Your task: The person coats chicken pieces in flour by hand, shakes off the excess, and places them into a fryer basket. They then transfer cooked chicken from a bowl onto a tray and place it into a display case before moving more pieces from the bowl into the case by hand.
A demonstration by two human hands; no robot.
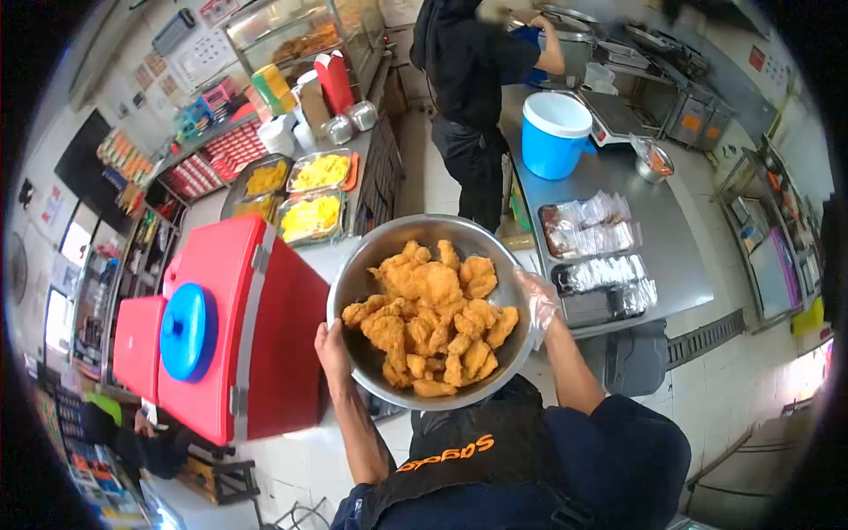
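The steel bowl (pixel 367 268), holding fried chicken pieces (pixel 428 309), is in front of the person's torso. The left grip (pixel 333 352) is closed on the near left rim; the right grip (pixel 540 300), in a clear plastic glove, is closed on the opposite side. This two-sided hold presumably shares the weight and keeps the load level. The glove is probably worn for food handling; none is seen on the left. Whether anything supports the base cannot be determined.

On the left, a red cooler box (pixel 287 331) with a blue lid (pixel 184 332) stands near the left forearm and restricts movement that way. Beyond it are trays of yellow food (pixel 311 216). On the right, a steel tabletop (pixel 678 274) carries a blue bucket (pixel 549 146) and trays of wrapped packets (pixel 601 234), set in rows, apparently for easy access. A co-worker in black (pixel 468 97) occupies the aisle beyond the bowl, obstructing passage straight ahead.
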